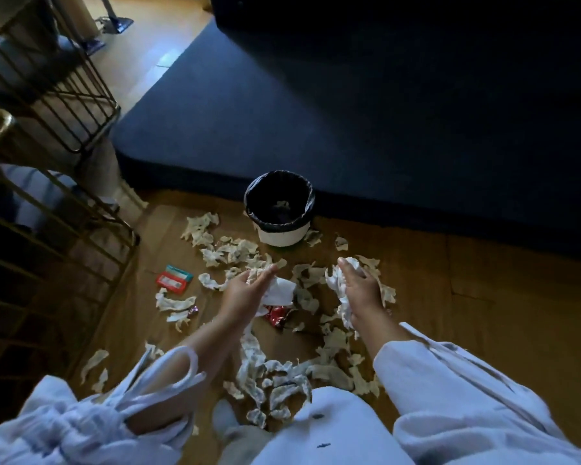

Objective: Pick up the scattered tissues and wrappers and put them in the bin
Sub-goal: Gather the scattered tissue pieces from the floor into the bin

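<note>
A dark blue bed (366, 105) is seen filling the upper right, from twelve to three o'clock. A wooden floor (483, 297) is spread below it. Two wire-frame chairs (57, 78) are placed along the left edge, at nine to eleven o'clock.

A small white bin (280, 209), lined with a black bag, is stood on the floor against the foot of the bed, just above the middle of the view at twelve o'clock from the hands; a scrap of tissue is seen at its bottom.

Crumpled tissues (275, 380) are scattered over the floor around and below the bin, the thickest heap lying at six o'clock between the forearms, with more at ten o'clock beside the bin.

The right hand (359, 290), reached out from a pale loose sleeve (467, 397), is closed around a bunch of white tissue (337, 283). The left hand (249, 290) is curled, fingers partly folded, on a flat white tissue (280, 292) and a smaller crumpled piece.

A red and teal packet (174, 279) is laid at nine o'clock from the left hand, well apart from it. A red wrapper (277, 315) is seen on the floor between the two wrists. A smaller shiny wrapper (193, 310) lies at eight o'clock, touching a tissue.
</note>
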A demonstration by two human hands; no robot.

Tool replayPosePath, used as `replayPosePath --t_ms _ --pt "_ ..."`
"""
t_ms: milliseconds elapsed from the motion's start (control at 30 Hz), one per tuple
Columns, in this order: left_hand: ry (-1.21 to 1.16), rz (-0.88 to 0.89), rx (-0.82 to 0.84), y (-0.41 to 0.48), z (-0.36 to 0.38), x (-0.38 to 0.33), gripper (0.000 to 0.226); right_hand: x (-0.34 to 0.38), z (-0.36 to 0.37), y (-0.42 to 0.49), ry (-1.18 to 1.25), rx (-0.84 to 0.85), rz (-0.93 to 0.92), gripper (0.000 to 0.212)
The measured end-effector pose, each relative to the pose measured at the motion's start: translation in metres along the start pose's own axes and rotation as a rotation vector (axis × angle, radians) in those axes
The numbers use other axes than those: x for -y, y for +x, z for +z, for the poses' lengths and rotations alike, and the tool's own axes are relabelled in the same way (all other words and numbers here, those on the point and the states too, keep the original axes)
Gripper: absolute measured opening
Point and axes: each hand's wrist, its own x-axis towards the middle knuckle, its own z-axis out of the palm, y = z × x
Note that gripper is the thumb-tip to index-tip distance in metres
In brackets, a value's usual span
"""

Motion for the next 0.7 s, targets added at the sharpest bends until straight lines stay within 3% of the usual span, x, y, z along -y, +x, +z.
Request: replayPosePath --t_ms 133,267,367,467,567,700 --pt "0.023 0.018 0.050 0.034 -0.047 -0.006 0.053 -0.007 0.046 0.005 0.087 -0.100 0.052 0.040" --pt "0.044 -0.031 0.105 0.069 -0.077 -0.007 0.060 -0.014 0.083 0.016 0.146 -0.173 0.166 0.058" --pt "0.058 -0.064 0.145 0.094 -0.087 -0.008 0.052 -0.013 0.104 0.025 0.194 -0.163 0.221 0.064" --pt "0.044 -0.129 0.174 0.124 -0.090 -0.011 0.055 -0.007 0.123 0.044 0.208 -0.154 0.227 0.055" --pt "-0.002 -0.194 0.170 0.157 -0.090 -0.017 0.059 0.009 0.142 0.071 0.328 -0.066 0.230 0.029" --pt "-0.059 -0.325 0.150 0.216 -0.082 -0.034 0.066 0.033 0.167 0.126 0.443 -0.052 0.263 0.027"
